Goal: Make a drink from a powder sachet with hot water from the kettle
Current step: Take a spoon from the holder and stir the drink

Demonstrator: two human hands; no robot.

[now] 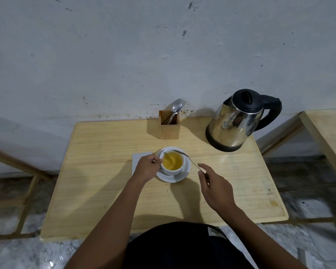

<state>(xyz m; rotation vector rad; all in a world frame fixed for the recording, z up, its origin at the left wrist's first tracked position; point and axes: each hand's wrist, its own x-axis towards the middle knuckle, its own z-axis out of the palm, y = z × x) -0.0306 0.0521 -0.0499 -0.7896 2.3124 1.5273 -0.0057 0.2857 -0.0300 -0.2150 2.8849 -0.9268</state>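
A white cup point(172, 170) full of yellow drink stands on a white saucer point(185, 172) in the middle of the wooden table point(109, 191). My left hand point(146, 167) pinches the cup's left side at the handle. My right hand point(214, 188) holds a metal spoon point(189, 159) by its handle; the bowl end hovers over the cup's far right rim. A grey flat sachet or paper point(139, 157) lies just left of the saucer, partly under my left hand. The steel kettle point(239, 121) with black lid and handle stands at the back right.
A wooden cutlery box point(169, 129) holding a spoon and a fork stands at the back of the table near the wall. A second wooden table point(330, 133) lies to the right. Wooden frame bars run along the floor on the left.
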